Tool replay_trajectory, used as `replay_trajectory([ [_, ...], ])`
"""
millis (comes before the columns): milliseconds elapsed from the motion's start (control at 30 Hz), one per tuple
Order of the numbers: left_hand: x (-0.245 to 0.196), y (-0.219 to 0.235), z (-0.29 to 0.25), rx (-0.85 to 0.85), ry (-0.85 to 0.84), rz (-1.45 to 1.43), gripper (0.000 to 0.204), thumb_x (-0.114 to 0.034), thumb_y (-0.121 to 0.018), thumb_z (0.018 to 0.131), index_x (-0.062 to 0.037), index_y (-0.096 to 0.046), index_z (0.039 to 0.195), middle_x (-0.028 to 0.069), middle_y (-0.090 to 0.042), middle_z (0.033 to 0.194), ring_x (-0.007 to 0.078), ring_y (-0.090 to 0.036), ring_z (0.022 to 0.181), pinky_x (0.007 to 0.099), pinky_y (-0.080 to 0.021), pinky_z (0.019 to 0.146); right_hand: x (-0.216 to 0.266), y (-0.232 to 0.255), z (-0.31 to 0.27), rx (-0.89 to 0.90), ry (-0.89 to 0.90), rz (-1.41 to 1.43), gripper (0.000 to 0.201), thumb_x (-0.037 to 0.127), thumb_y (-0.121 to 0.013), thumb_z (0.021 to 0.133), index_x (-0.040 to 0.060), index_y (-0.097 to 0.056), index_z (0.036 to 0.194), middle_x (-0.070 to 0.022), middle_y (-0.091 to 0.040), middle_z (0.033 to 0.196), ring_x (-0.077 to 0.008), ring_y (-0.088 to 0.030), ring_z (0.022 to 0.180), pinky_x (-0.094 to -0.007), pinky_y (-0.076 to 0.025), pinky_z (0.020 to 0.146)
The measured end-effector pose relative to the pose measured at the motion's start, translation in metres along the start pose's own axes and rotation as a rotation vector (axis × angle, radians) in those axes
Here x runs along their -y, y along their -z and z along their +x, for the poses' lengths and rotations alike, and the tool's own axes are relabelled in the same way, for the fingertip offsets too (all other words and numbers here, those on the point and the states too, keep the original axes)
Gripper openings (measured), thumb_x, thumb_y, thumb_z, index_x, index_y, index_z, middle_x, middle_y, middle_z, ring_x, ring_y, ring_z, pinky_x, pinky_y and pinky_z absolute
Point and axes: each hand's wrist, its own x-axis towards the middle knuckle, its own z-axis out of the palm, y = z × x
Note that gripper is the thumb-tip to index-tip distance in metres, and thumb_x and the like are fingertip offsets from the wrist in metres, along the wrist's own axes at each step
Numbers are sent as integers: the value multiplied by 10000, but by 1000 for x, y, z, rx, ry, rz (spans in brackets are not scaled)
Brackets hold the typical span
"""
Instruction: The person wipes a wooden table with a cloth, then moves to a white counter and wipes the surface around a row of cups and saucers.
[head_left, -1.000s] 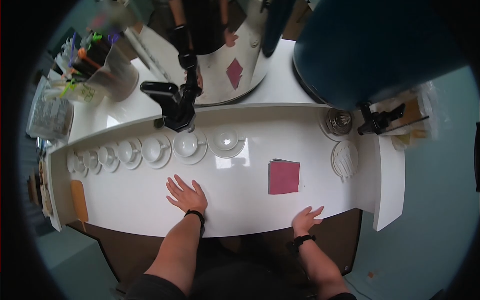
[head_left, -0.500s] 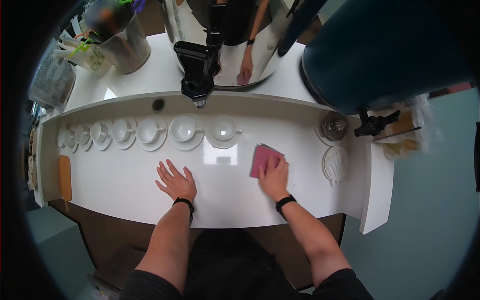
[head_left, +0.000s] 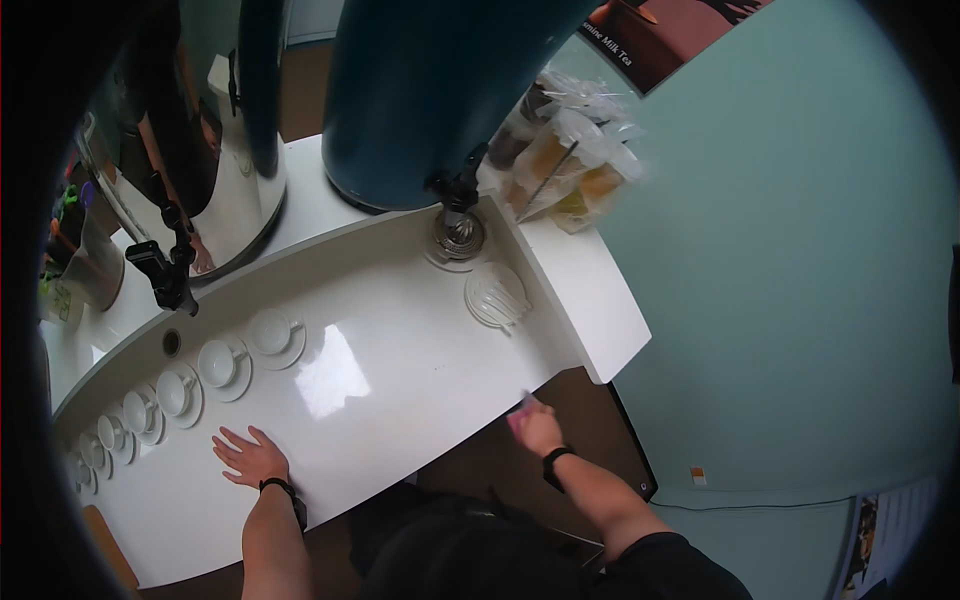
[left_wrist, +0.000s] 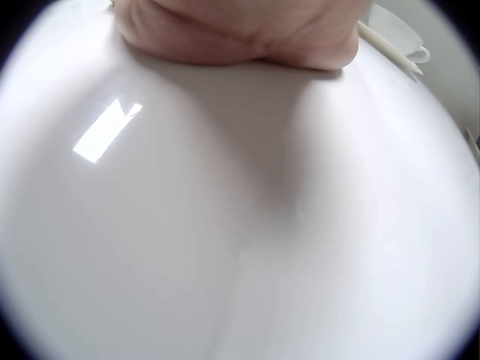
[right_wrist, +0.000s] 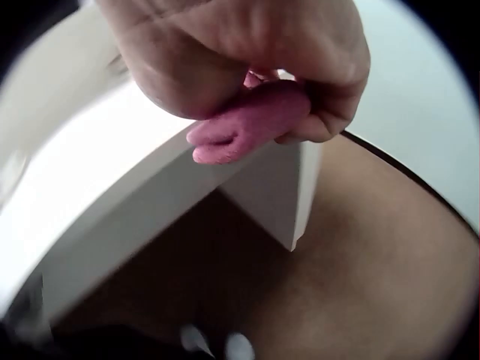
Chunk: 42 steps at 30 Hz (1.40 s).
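The right hand grips a folded pink cloth just past the front edge of the white counter. In the right wrist view, fingers of the right hand curl round the bunched pink cloth, beside the counter's edge. The left hand rests flat on the counter with fingers spread, in front of the row of white cups. In the left wrist view, the heel of the left hand presses on the glossy white surface.
Several white cups on saucers line the back left. A glass juicer and stacked white dishes stand at the back right. Behind are a steel dispenser, a blue dispenser and plastic bags. A wooden board lies front left.
The right hand took hold of the cloth on the counter and moved right with it, past the front edge. The left hand stays flat. The head view has turned right.
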Motion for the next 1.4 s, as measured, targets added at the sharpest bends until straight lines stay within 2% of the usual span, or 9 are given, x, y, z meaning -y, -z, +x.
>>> replay_trajectory([
  [67,-1,5,-1,16,12,6,661,-510,-390,1086,-214,-249,1660,38,-172,1749,230,-155,1612,610,-163,1245,-64,16,-15,-163,-679,446,404,279,-506,1020,-50,-652,1204,-304,-713,1143,-452,-668,1157,-517,-548,981],
  [133,0,2,-1,6,11,16,656,-512,-390,1087,-222,-251,1658,35,-182,1745,226,-165,1610,605,-173,1245,-131,24,-29,-481,-803,843,395,248,-463,1028,-40,-649,1224,-311,-680,1237,-464,-639,1203,-480,-521,1026],
  [200,-1,2,-2,-1,12,22,655,-514,-389,1087,-222,-252,1657,34,-184,1743,224,-169,1609,604,-173,1246,-138,84,-46,-759,-645,827,334,220,-465,1003,-30,-645,1131,-304,-662,1206,-485,-634,1136,-485,-506,1003],
  [300,1,-3,0,-16,13,23,659,-534,-378,1086,-229,-256,1657,33,-195,1743,225,-175,1605,603,-189,1243,-93,183,-47,-807,-292,426,262,189,-484,957,-24,-614,1037,-266,-640,1084,-478,-618,1020,-515,-509,918],
  [467,-2,9,-4,12,20,-11,651,-510,-389,1088,-217,-261,1655,31,-189,1742,223,-170,1607,600,-172,1251,-11,253,3,-485,5,-9,322,260,-539,919,30,-629,1125,-223,-604,1065,-422,-601,990,-525,-528,902],
  [667,1,5,-4,5,3,-20,654,-487,-406,1086,-200,-261,1656,45,-197,1738,233,-163,1608,603,-166,1251,-85,259,90,-369,-409,-12,465,349,-468,984,2,-630,1250,-269,-633,1233,-452,-593,1165,-546,-502,1000],
  [1067,1,23,-8,46,-12,-129,680,-440,-433,1076,-159,-237,1662,88,-165,1744,258,-134,1616,616,-141,1254,-27,244,34,-402,-156,11,409,297,-468,978,-21,-611,1191,-255,-608,1207,-463,-587,1140,-600,-474,976],
  [1233,3,18,-7,33,-24,-190,709,-445,-444,1063,-145,-224,1667,110,-148,1745,282,-105,1619,618,-115,1259,-64,255,82,-407,-635,153,512,423,-419,1022,98,-576,1386,-221,-575,1345,-431,-526,1295,-691,-413,1037],
  [1400,6,29,-11,63,-32,-222,711,-438,-447,1060,-127,-231,1663,119,-150,1743,289,-88,1621,611,-91,1263,-62,248,91,-413,-695,172,530,411,-409,1040,65,-537,1420,-273,-475,1467,-455,-381,1419,-708,-376,1078],
])
